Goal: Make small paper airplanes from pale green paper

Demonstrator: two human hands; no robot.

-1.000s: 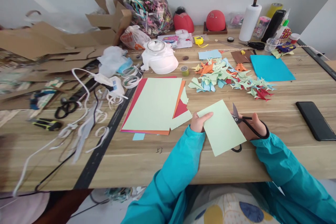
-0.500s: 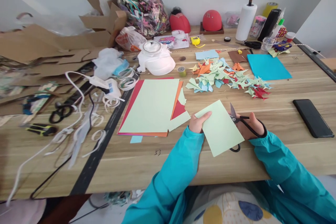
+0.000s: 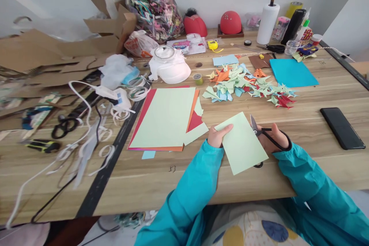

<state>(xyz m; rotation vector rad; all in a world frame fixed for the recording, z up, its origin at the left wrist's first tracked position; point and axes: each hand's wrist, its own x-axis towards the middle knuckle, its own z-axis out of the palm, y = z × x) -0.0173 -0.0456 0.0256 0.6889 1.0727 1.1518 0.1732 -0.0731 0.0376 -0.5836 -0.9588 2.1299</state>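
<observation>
A pale green sheet of paper (image 3: 243, 144) is held tilted above the table near its front edge. My left hand (image 3: 216, 135) pinches its left side, thumb on top. Black-handled scissors (image 3: 269, 133) sit in my right hand (image 3: 269, 140), their blades pointing up and away beside the paper's right edge. The paper hides part of the lower handle loop and some of the right fingers. To the left lies a stack of coloured paper (image 3: 163, 117), pale green on top with red and orange edges showing. Beyond my hands is a heap of folded paper pieces (image 3: 239, 80) in green, orange, blue and red.
A black phone (image 3: 342, 128) lies at the right, with bright blue paper (image 3: 293, 73) farther back. White cords, a power strip (image 3: 122, 100), another pair of scissors (image 3: 65, 126) and a utility knife (image 3: 43, 145) crowd the left. Cardboard (image 3: 69, 48) is piled behind them.
The whole view has shifted slightly. Both hands keep their holds, and the green paper has tilted a little, covering more of the scissors' lower handle.
</observation>
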